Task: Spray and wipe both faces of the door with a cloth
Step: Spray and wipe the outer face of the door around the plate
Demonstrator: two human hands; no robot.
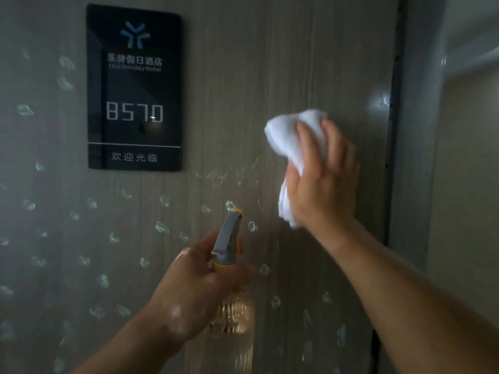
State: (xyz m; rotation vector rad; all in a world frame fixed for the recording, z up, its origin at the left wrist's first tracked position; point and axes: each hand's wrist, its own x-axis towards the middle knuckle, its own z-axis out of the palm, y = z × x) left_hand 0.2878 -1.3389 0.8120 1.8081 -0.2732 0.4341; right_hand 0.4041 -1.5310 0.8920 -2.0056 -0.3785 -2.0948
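Note:
A grey wood-grain door (229,90) fills the view, speckled with many wet spray droplets across its lower and left parts. My right hand (324,182) presses a crumpled white cloth (286,141) flat against the door near its right edge. My left hand (194,287) grips a clear ribbed spray bottle (232,317) with a grey and orange trigger head (229,238), its nozzle pointing up at the door. The bottle's base is out of view at the bottom.
A black room-number plaque (134,87) reading 8570 is fixed to the door at upper left. The door's dark edge strip (391,130) runs down the right side, with a grey frame and pale wall (464,171) beyond it.

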